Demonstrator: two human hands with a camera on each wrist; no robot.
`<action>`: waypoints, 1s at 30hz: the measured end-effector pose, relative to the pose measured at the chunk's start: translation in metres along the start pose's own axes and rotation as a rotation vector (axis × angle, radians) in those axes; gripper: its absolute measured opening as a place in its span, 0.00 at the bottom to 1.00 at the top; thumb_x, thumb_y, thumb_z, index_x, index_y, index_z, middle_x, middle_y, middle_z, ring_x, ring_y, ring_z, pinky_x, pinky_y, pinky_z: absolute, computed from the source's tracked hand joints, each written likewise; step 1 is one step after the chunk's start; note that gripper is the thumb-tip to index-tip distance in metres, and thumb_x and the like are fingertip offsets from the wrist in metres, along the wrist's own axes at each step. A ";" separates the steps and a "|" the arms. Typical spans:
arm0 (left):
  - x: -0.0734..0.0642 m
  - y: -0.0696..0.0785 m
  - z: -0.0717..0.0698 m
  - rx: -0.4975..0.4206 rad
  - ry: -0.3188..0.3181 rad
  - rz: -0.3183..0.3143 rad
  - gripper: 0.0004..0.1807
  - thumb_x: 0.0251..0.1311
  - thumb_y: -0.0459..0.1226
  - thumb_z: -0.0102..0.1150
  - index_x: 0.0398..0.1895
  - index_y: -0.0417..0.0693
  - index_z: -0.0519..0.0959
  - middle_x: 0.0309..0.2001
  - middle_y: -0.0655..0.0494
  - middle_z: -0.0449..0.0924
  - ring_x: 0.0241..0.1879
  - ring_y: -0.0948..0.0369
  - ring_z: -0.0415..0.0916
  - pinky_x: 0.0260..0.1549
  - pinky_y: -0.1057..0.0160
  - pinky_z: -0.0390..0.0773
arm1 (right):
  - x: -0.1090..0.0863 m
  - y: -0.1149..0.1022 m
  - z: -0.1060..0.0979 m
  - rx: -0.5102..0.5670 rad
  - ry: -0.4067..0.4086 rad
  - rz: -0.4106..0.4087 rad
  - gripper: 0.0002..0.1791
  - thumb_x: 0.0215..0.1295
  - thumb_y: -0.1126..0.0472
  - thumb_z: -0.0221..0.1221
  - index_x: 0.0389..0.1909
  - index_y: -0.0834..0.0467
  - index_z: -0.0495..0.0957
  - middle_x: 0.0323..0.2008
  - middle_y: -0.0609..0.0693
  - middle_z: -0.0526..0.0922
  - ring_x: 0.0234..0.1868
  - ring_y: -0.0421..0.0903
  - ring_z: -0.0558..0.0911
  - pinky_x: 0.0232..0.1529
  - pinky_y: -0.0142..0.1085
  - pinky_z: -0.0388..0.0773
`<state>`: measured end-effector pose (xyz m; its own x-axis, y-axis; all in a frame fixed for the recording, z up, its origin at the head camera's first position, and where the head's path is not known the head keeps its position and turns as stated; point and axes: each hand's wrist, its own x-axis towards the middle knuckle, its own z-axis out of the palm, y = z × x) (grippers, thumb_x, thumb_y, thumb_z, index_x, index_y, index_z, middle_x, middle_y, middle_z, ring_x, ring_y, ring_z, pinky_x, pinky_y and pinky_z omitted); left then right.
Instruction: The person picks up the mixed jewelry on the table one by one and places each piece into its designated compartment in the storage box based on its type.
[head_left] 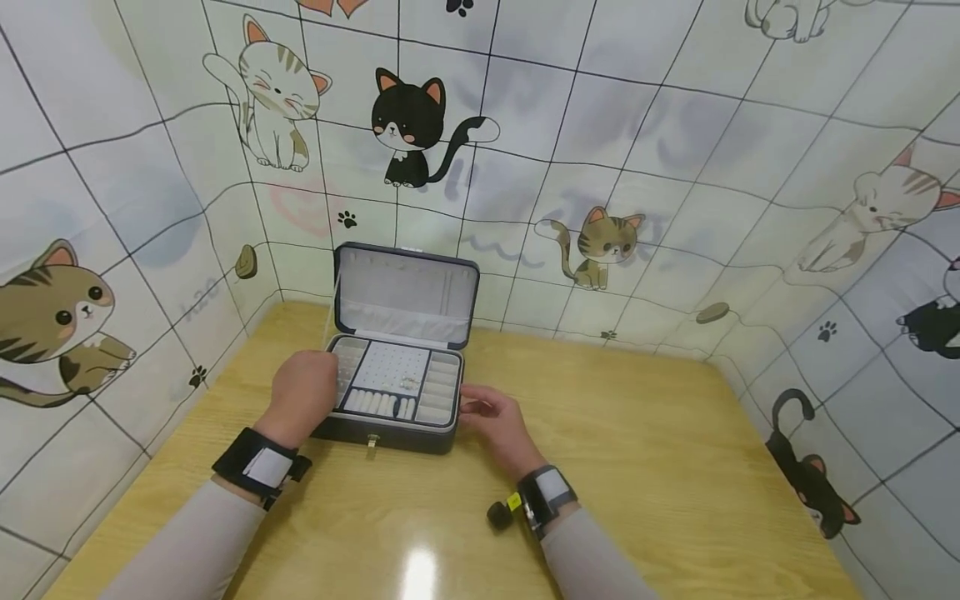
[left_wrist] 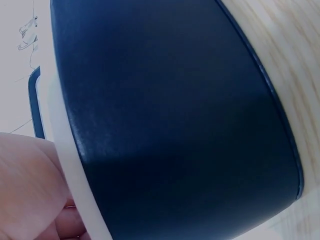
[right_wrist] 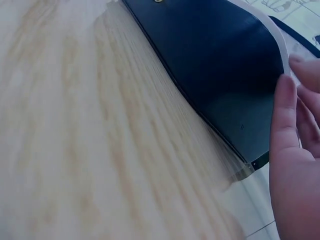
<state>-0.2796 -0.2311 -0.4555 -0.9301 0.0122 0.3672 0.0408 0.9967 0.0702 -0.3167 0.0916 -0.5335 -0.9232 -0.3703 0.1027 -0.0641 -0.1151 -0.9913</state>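
Note:
A dark navy jewelry box (head_left: pixel 416 440) stands with its lid (head_left: pixel 407 292) raised. Its pale inside holds a dotted middle panel (head_left: pixel 390 363), ring rolls (head_left: pixel 371 403) and side compartments (head_left: pixel 438 388). Small shiny pieces (head_left: pixel 409 383) lie on the panel. My left hand (head_left: pixel 306 390) is bent over the left compartment; in the left wrist view its curled fingers (left_wrist: pixel 70 222) are behind the pale rim, so what they hold is hidden. A thin pale strand (head_left: pixel 331 312) runs between lid and hand. At the box's right side, my right hand (head_left: pixel 495 421) touches the edge with loosely bent fingers.
The box stands on a wood-grain table (head_left: pixel 600 433) near the back wall. A wall covering (head_left: pixel 525 125) with printed cats and grid lines surrounds the table. A small black object with a yellow tag (head_left: pixel 500 515) is beside the right wrist strap (head_left: pixel 547 498).

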 end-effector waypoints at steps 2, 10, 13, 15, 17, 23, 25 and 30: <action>0.000 -0.001 0.000 -0.004 -0.006 0.004 0.08 0.63 0.25 0.59 0.26 0.34 0.83 0.22 0.42 0.81 0.22 0.50 0.78 0.19 0.49 0.79 | 0.000 0.000 0.001 0.017 0.004 0.027 0.28 0.64 0.78 0.63 0.66 0.68 0.78 0.64 0.53 0.79 0.52 0.43 0.83 0.51 0.32 0.84; 0.002 -0.002 -0.001 -0.008 -0.039 -0.006 0.05 0.62 0.26 0.63 0.28 0.33 0.84 0.21 0.43 0.79 0.21 0.53 0.74 0.19 0.53 0.76 | 0.005 -0.001 -0.002 -0.002 0.041 0.083 0.23 0.70 0.67 0.64 0.66 0.61 0.80 0.54 0.56 0.86 0.53 0.45 0.86 0.53 0.36 0.85; 0.003 0.000 -0.001 -0.007 -0.053 -0.007 0.04 0.61 0.26 0.64 0.29 0.32 0.84 0.22 0.42 0.80 0.21 0.53 0.75 0.20 0.52 0.78 | 0.009 -0.001 -0.001 0.160 0.076 0.070 0.22 0.73 0.69 0.61 0.66 0.68 0.77 0.52 0.54 0.86 0.50 0.43 0.87 0.54 0.34 0.85; 0.005 0.001 -0.003 -0.010 -0.078 -0.005 0.04 0.61 0.26 0.63 0.28 0.32 0.83 0.23 0.42 0.80 0.22 0.52 0.75 0.21 0.51 0.78 | 0.012 -0.002 0.004 0.257 0.102 0.045 0.21 0.75 0.70 0.58 0.65 0.71 0.76 0.51 0.52 0.86 0.47 0.41 0.88 0.54 0.32 0.85; 0.009 -0.001 -0.005 -0.022 -0.108 -0.002 0.06 0.61 0.26 0.62 0.26 0.35 0.81 0.23 0.43 0.80 0.22 0.52 0.76 0.19 0.51 0.78 | 0.018 -0.004 0.011 0.384 0.117 0.010 0.17 0.76 0.72 0.55 0.61 0.72 0.78 0.51 0.52 0.85 0.45 0.41 0.87 0.54 0.31 0.85; 0.026 -0.017 -0.018 -0.193 -0.231 -0.072 0.16 0.63 0.32 0.60 0.16 0.47 0.73 0.18 0.54 0.70 0.19 0.56 0.69 0.15 0.60 0.64 | 0.033 -0.010 0.029 0.810 0.134 -0.130 0.17 0.81 0.66 0.43 0.51 0.60 0.83 0.49 0.51 0.85 0.50 0.45 0.83 0.56 0.31 0.81; 0.032 -0.022 -0.020 -0.273 -0.200 -0.118 0.15 0.64 0.36 0.60 0.18 0.46 0.75 0.18 0.54 0.71 0.19 0.55 0.69 0.17 0.61 0.62 | 0.038 -0.012 0.032 0.943 0.133 -0.179 0.20 0.81 0.63 0.40 0.49 0.59 0.83 0.49 0.51 0.84 0.52 0.47 0.81 0.59 0.33 0.79; 0.046 -0.028 -0.016 -0.489 -0.044 -0.231 0.22 0.69 0.43 0.60 0.55 0.33 0.82 0.48 0.37 0.86 0.45 0.42 0.83 0.38 0.47 0.80 | 0.049 -0.017 0.029 0.988 0.177 -0.255 0.20 0.81 0.62 0.39 0.50 0.59 0.82 0.49 0.52 0.84 0.55 0.48 0.80 0.71 0.40 0.72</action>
<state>-0.3178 -0.2594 -0.4256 -0.9489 -0.1888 0.2530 -0.0109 0.8204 0.5716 -0.3495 0.0484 -0.5095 -0.9736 -0.0971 0.2067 0.0004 -0.9058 -0.4236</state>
